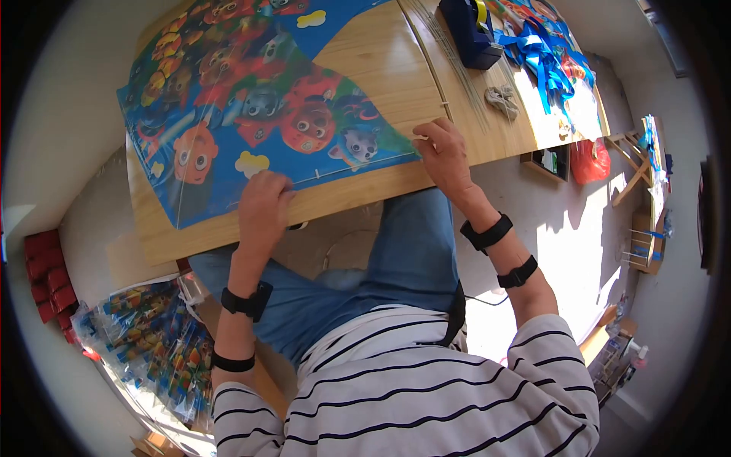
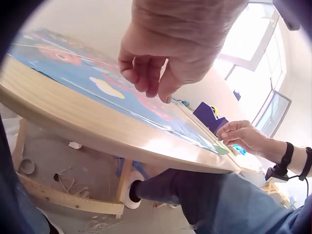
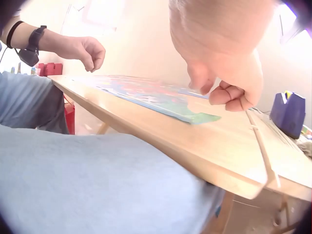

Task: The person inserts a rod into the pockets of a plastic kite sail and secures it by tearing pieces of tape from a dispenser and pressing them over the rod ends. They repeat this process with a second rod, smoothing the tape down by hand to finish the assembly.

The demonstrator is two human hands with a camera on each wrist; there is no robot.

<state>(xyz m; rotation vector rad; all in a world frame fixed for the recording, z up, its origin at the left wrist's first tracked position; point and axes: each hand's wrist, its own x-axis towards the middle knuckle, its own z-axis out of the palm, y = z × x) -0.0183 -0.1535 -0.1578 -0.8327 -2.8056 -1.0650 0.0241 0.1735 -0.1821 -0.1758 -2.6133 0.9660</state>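
Observation:
A blue printed plastic sheet (image 1: 297, 114) with cartoon faces lies on the wooden table (image 1: 396, 46). A thin white rod with a small fitting (image 1: 317, 174) runs along its near edge. My left hand (image 1: 263, 209), slightly blurred, hovers above that edge; in the left wrist view its fingers (image 2: 141, 75) bend loosely with the thumb apart, and nothing shows between them. Over the sheet's green right tip (image 3: 207, 118) is my right hand (image 1: 445, 156). The right wrist view shows its fingers (image 3: 229, 97) loosely curled above the table, with no object visible in them.
A dark blue tape dispenser (image 1: 470, 34) stands at the back right, near thin sticks (image 1: 457, 61) and a crumpled grey bundle (image 1: 502, 101). Blue ribbons (image 1: 541, 61) lie beyond it. A red bag (image 1: 590, 161) sits below the table's right end; bagged colourful prints (image 1: 152, 343) are at lower left.

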